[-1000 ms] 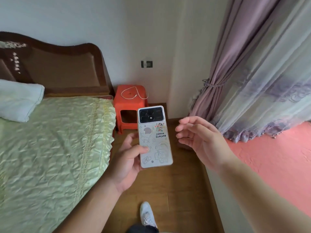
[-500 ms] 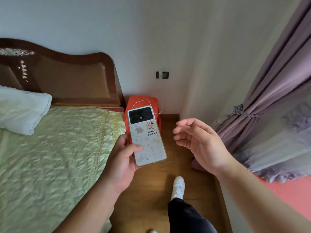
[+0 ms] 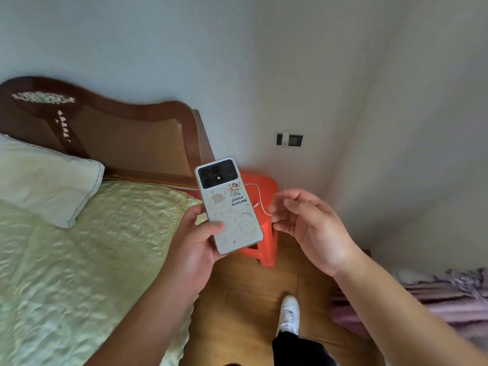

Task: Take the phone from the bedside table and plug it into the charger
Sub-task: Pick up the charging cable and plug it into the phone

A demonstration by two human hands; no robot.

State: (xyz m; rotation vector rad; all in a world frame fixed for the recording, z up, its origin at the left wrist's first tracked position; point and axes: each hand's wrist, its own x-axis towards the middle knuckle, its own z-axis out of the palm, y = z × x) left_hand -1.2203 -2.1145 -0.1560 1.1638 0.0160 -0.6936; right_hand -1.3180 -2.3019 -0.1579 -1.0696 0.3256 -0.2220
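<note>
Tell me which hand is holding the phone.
The left hand: its thumb presses the back of the phone, fingers wrapped behind. The right hand hovers beside it, curled and holding nothing, over the orange stool.

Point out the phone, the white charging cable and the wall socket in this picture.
phone [image 3: 229, 207]: head view, middle of its decorated back.
charging cable [image 3: 260, 204]: head view, the stretch lying on the orange stool.
wall socket [image 3: 289, 140]: head view, centre of the plate.

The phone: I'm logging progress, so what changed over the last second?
The person stepped closer to the orange stool; the right hand reached the cable on it, fingers curling near it. The left hand holds the phone as before, unplugged.
</note>
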